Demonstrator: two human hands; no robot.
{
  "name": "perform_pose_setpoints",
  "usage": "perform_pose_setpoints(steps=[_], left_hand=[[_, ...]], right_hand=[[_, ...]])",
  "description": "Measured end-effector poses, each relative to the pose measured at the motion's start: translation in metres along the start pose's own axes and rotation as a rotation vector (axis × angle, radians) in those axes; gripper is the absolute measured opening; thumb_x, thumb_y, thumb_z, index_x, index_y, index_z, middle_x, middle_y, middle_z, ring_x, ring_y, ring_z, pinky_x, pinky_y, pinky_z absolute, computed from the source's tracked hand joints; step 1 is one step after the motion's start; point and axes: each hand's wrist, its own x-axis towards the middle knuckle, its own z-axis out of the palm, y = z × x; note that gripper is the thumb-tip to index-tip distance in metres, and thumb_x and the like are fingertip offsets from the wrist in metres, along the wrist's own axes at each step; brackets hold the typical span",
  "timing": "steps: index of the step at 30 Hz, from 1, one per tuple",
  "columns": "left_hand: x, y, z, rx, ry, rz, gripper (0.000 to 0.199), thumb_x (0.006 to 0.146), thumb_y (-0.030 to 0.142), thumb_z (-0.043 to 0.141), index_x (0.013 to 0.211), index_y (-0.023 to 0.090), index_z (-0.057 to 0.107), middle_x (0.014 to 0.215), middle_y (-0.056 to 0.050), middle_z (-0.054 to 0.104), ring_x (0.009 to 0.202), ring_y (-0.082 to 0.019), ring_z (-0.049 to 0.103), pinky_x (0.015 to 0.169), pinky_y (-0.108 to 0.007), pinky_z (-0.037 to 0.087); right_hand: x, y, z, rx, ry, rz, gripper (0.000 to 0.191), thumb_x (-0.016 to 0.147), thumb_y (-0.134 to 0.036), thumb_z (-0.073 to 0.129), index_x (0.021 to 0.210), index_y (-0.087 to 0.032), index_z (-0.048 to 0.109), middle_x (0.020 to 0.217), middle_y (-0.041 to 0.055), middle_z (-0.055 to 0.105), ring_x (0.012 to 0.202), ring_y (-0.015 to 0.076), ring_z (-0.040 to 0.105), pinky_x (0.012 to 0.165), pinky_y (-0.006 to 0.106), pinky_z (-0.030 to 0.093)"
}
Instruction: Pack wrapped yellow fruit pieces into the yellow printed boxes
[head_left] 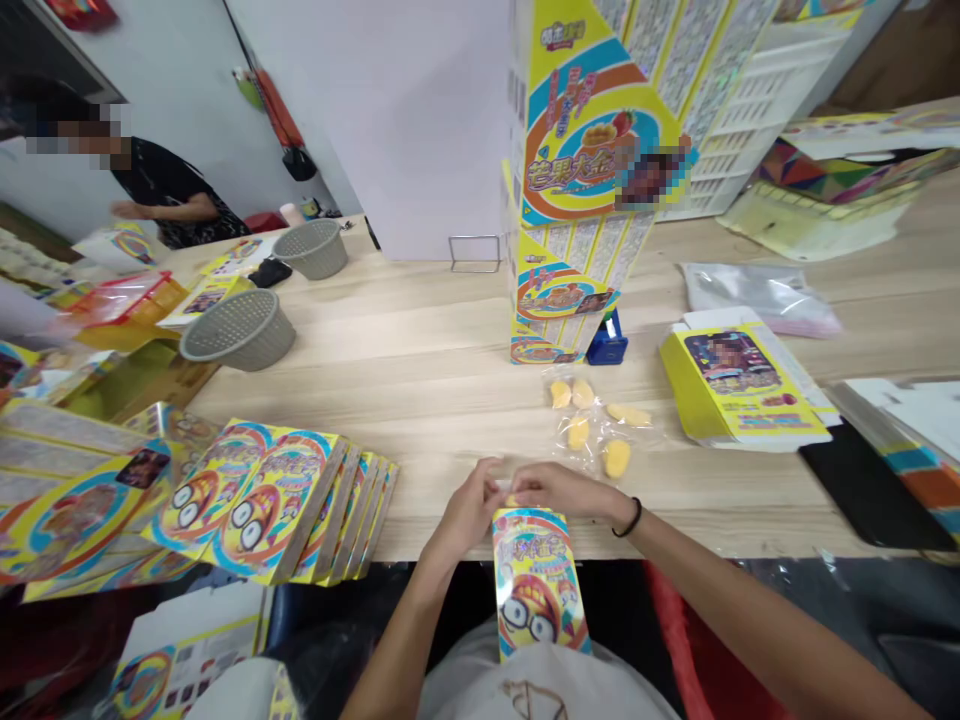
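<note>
A yellow and blue cardboard candy box (536,575) with a goggle-eyed cartoon face leans between the table edge and my body. At its upper end, the fingers of my left hand (472,508) are closed, pinching near the flap. My right hand (559,490) meets it there, fingertips pressed together over the same end. A bit of yellow shows between the hands; I cannot tell whether it is flap or contents. Just beyond my right hand lie several yellow candies (578,433) in clear wrappers.
Rows of similar boxes (277,500) lean at left. A tall box stack (577,190) stands ahead, beside a blue tape dispenser (607,340). Right are an opened carton (742,385) and black phone-like slab (870,485). Grey baskets (244,330) stand left; another person (172,190) works beyond.
</note>
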Motion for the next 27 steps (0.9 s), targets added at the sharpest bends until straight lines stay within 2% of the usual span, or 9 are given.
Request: perform_pose_setpoints(steps=[2, 5, 7, 9, 12, 14, 17, 23, 27], left_hand=[[0.001, 0.001, 0.000, 0.068, -0.090, 0.060, 0.022, 0.085, 0.031, 0.043, 0.092, 0.018, 0.060, 0.076, 0.000, 0.063, 0.067, -0.013, 0.056, 0.063, -0.023, 0.042], [0.002, 0.003, -0.002, 0.131, -0.180, 0.113, 0.042, 0.087, 0.039, 0.040, 0.057, 0.016, 0.058, 0.059, 0.000, 0.058, 0.057, -0.012, 0.050, 0.059, -0.023, 0.038], [0.003, 0.004, -0.003, 0.172, -0.190, 0.123, 0.049, 0.087, 0.043, 0.041, 0.048, 0.016, 0.054, 0.051, 0.000, 0.053, 0.052, -0.012, 0.046, 0.058, -0.024, 0.036], [0.003, 0.005, -0.007, 0.250, -0.179, 0.119, 0.051, 0.085, 0.044, 0.045, 0.043, 0.016, 0.052, 0.048, 0.000, 0.051, 0.053, -0.013, 0.046, 0.062, -0.027, 0.035], [0.006, 0.011, -0.012, 0.442, -0.045, 0.071, 0.038, 0.084, 0.039, 0.050, 0.056, 0.017, 0.061, 0.065, -0.005, 0.060, 0.070, -0.019, 0.053, 0.074, -0.032, 0.036], [0.014, 0.022, -0.012, 0.508, 0.095, 0.045, 0.023, 0.084, 0.034, 0.051, 0.076, 0.018, 0.065, 0.084, -0.007, 0.064, 0.085, -0.022, 0.054, 0.081, -0.035, 0.036], [0.039, 0.048, 0.004, 0.414, 0.168, 0.061, 0.021, 0.086, 0.030, 0.048, 0.092, 0.017, 0.063, 0.096, -0.010, 0.062, 0.096, -0.025, 0.053, 0.088, -0.038, 0.036], [0.103, 0.094, 0.067, 0.291, 0.106, 0.064, 0.035, 0.073, 0.037, 0.065, 0.098, 0.012, 0.060, 0.099, -0.016, 0.059, 0.099, -0.032, 0.052, 0.087, -0.043, 0.038], [0.100, 0.085, 0.060, 0.208, 0.056, 0.121, 0.031, 0.069, 0.034, 0.069, 0.096, 0.020, 0.062, 0.095, -0.006, 0.061, 0.094, -0.024, 0.056, 0.087, -0.034, 0.041]], right_hand=[[-0.003, -0.005, 0.005, -0.035, -0.049, 0.033, 0.046, 0.084, -0.051, 0.042, 0.061, -0.016, 0.061, 0.054, -0.0005, 0.055, 0.050, 0.0114, 0.048, 0.046, 0.022, 0.037], [-0.004, -0.017, 0.011, -0.094, -0.058, 0.050, 0.045, 0.077, -0.052, 0.054, 0.051, -0.016, 0.058, 0.042, -0.0036, 0.047, 0.040, 0.0092, 0.042, 0.042, 0.021, 0.034], [-0.006, -0.022, 0.011, -0.136, 0.030, 0.041, 0.031, 0.070, -0.045, 0.064, 0.057, -0.017, 0.062, 0.049, -0.0033, 0.054, 0.047, 0.0109, 0.049, 0.048, 0.021, 0.039], [-0.013, -0.023, 0.005, -0.182, 0.223, 0.062, 0.020, 0.075, -0.038, 0.060, 0.073, -0.019, 0.066, 0.073, 0.0008, 0.064, 0.069, 0.0152, 0.058, 0.065, 0.023, 0.044], [-0.035, -0.009, -0.012, -0.259, 0.624, 0.223, 0.031, 0.088, -0.033, 0.039, 0.105, -0.016, 0.059, 0.107, 0.0138, 0.056, 0.100, 0.0249, 0.053, 0.084, 0.037, 0.041], [-0.054, 0.009, -0.019, -0.332, 0.850, 0.442, 0.043, 0.088, -0.037, 0.037, 0.121, -0.012, 0.047, 0.110, 0.0198, 0.050, 0.101, 0.0313, 0.051, 0.080, 0.044, 0.042], [-0.073, 0.039, -0.015, -0.457, 0.957, 0.673, 0.058, 0.082, -0.041, 0.049, 0.130, -0.010, 0.037, 0.101, 0.0186, 0.051, 0.090, 0.0326, 0.055, 0.072, 0.042, 0.044], [-0.088, 0.077, -0.001, -0.486, 1.189, 0.455, 0.058, 0.080, -0.026, 0.045, 0.134, -0.008, 0.030, 0.088, 0.0129, 0.055, 0.086, 0.0288, 0.052, 0.077, 0.045, 0.045], [-0.101, 0.065, 0.002, -0.400, 1.415, 0.369, 0.045, 0.085, -0.033, 0.041, 0.123, -0.009, 0.046, 0.100, 0.0177, 0.054, 0.094, 0.0292, 0.051, 0.086, 0.048, 0.041]])
